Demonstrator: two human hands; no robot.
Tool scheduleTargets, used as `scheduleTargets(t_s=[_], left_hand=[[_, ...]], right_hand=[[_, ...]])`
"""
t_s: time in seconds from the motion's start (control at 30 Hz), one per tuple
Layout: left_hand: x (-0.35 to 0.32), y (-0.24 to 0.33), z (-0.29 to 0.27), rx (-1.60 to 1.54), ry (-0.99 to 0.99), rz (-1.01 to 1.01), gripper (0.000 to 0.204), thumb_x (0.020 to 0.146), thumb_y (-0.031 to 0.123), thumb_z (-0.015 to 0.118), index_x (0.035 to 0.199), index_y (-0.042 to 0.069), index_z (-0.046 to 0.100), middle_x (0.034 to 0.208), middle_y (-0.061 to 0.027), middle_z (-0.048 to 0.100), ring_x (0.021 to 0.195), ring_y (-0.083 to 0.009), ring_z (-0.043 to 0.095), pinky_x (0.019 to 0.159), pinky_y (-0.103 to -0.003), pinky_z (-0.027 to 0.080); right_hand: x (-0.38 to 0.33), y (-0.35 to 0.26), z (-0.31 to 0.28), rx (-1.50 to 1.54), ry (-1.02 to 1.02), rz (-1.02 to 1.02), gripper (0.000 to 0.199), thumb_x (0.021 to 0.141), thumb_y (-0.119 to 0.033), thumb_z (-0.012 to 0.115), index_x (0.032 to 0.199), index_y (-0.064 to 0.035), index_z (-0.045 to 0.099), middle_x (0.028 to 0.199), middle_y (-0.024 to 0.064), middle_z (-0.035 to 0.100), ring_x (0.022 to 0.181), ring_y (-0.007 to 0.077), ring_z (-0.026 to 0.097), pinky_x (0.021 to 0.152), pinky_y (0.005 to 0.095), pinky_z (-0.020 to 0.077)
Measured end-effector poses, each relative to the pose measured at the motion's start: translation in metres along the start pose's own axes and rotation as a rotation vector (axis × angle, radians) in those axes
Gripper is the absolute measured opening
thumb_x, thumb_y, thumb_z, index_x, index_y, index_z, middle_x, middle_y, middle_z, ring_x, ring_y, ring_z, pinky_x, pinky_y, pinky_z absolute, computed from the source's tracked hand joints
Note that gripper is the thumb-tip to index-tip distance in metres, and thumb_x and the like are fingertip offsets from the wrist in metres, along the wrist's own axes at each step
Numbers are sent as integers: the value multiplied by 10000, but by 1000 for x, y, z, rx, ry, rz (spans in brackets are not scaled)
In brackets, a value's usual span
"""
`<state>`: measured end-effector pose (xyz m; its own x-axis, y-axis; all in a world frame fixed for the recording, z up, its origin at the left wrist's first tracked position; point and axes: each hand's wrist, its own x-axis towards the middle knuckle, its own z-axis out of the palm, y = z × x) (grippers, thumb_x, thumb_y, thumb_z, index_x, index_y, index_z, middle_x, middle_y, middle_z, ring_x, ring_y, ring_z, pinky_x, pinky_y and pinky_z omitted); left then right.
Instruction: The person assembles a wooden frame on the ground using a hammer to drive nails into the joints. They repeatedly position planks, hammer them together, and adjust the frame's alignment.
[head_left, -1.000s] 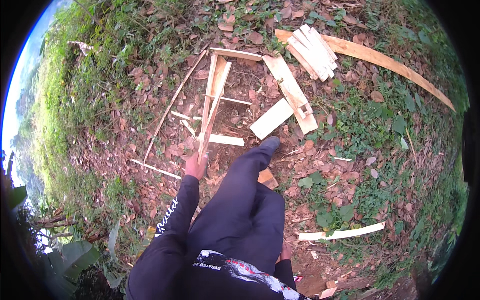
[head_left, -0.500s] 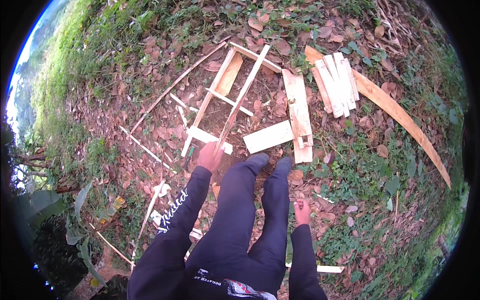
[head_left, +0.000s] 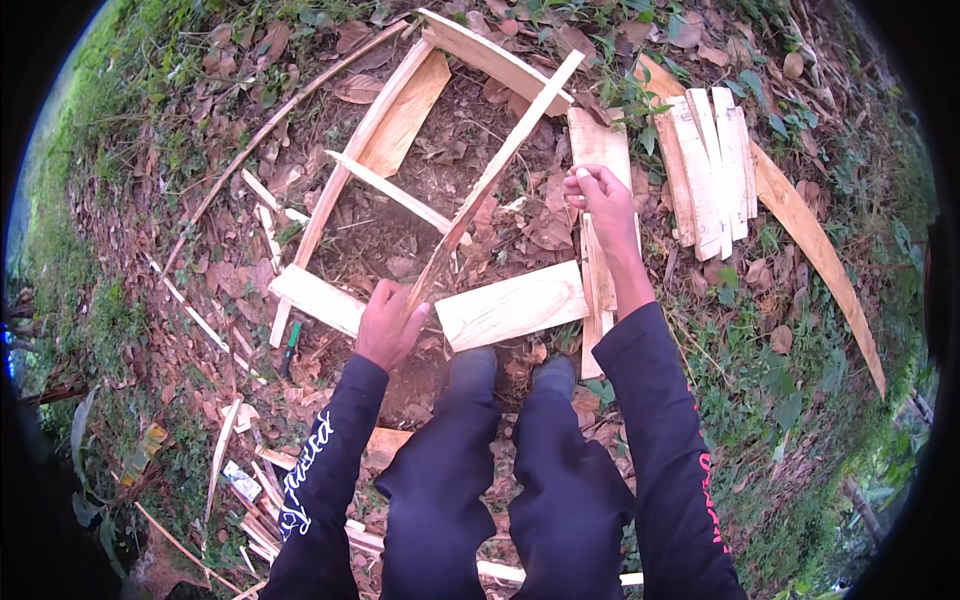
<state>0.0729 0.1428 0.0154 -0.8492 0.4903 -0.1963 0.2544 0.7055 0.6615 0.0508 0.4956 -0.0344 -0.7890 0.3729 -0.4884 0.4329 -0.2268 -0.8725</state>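
Note:
On the ground ahead lies a rough wooden frame of slats (head_left: 325, 205). My left hand (head_left: 390, 325) is closed around the near end of its right-hand rail (head_left: 490, 180), beside the pale end board (head_left: 320, 298). A thin crosspiece (head_left: 390, 190) spans the frame's middle. My right hand (head_left: 605, 205) is raised over an upright-lying plank (head_left: 598, 140), its thumb and fingers pinched together. Whatever they pinch, if anything, is too small to make out. A loose short board (head_left: 512, 305) lies just in front of my feet, between the hands.
Several short pale slats (head_left: 705, 170) are piled at the right across a long curved plank (head_left: 825, 250). A green-handled tool (head_left: 290, 345) lies left of the frame. Thin wood strips (head_left: 260, 520) and offcuts are scattered at the lower left, among dry leaves and weeds.
My right hand has swung up and forward from beside my right leg to above the planks. The left hand stays on the rail, and my view has dipped closer to the frame.

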Motion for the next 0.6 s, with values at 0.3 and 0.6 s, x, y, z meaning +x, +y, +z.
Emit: scheduleTargets(t_s=[0.3,0.6], left_hand=[[-8,-50,46,66,2,42,314,829,103,707,1104,-30,635,920,-158,560,821,-316,587,732,-395,490],[-19,-58,65,102,14,81,264,868,151,684,1053,-31,634,922,-166,543,820,-333,579,726,-405,488]], right_hand=[[70,58,54,302,-142,-56,272,990,-306,604,1089,-57,562,946,55,667,852,124,634,753,304,547],[89,71,71,264,-143,-176,396,953,-329,656,1087,39,602,922,65,634,795,126,641,629,286,591]])
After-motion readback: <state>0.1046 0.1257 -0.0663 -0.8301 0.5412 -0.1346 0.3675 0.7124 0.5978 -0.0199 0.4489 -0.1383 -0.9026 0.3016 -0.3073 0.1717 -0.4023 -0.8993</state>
